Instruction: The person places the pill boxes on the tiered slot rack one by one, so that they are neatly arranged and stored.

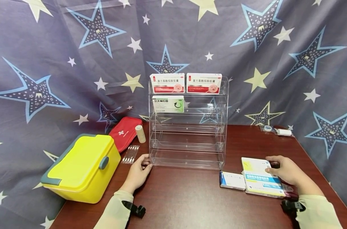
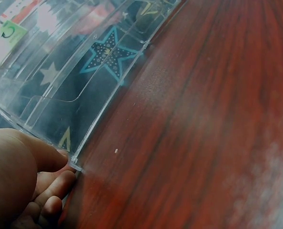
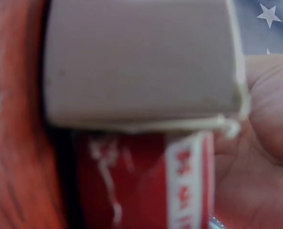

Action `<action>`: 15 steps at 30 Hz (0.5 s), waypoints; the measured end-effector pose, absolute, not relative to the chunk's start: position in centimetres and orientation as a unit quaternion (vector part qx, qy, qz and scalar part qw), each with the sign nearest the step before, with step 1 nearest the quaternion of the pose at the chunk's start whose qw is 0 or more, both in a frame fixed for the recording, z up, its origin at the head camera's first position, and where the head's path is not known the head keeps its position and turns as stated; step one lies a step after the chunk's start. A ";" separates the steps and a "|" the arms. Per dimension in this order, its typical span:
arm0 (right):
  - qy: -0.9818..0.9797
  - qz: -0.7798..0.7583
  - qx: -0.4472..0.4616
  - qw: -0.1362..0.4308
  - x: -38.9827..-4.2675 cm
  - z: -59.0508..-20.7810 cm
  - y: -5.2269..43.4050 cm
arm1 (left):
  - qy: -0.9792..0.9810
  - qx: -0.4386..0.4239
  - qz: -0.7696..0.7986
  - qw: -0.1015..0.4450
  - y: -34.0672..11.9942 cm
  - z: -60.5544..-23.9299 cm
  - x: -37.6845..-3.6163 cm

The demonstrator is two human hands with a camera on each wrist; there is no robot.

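Observation:
Low on its left side, a clear tiered display rack (image 1: 187, 164) is pinched at the bottom corner by my left hand (image 1: 137, 173). The left wrist view shows the thumb and curled fingers (image 2: 53, 191) at that corner. On the right, my right hand (image 1: 288, 171) grips a white, yellow and blue medicine box (image 1: 260, 187), thumb over its top face. A red box (image 3: 127, 181) with a white label strip shows below a blurred pale box end (image 3: 141, 62) in the right wrist view. A small blue-and-white box (image 1: 232, 180) lies against the larger box's left side.
Two red-and-white boxes (image 1: 204, 84) stand on the rack's top tier, a green-and-white box (image 1: 168, 104) below. Left are a yellow lidded case (image 1: 84, 165), red first-aid pouch (image 1: 124, 132), bandage roll (image 1: 140, 133) and packed swabs (image 1: 130, 154). A white roll (image 1: 284, 132) lies back right.

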State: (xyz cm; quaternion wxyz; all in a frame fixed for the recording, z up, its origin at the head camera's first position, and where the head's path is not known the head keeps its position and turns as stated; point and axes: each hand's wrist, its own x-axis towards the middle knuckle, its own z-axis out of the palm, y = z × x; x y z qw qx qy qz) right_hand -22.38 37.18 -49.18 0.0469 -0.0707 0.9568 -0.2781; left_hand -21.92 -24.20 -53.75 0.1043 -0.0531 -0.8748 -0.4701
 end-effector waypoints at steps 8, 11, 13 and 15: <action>0.953 -0.292 -0.066 0.039 -22.6 -49.5 37.3 | -0.875 -0.054 -0.468 0.111 -24.2 -54.0 -22.2; 0.950 -0.303 -0.059 0.039 -22.6 -49.6 37.3 | -0.874 -0.058 -0.468 0.114 -24.2 -54.1 -22.3; 0.949 -0.307 -0.057 0.035 -22.6 -49.6 37.3 | -0.874 -0.058 -0.468 0.114 -24.3 -54.2 -22.3; 0.948 -0.311 -0.058 0.027 -22.6 -49.6 37.3 | -0.874 -0.057 -0.469 0.114 -24.3 -54.2 -22.3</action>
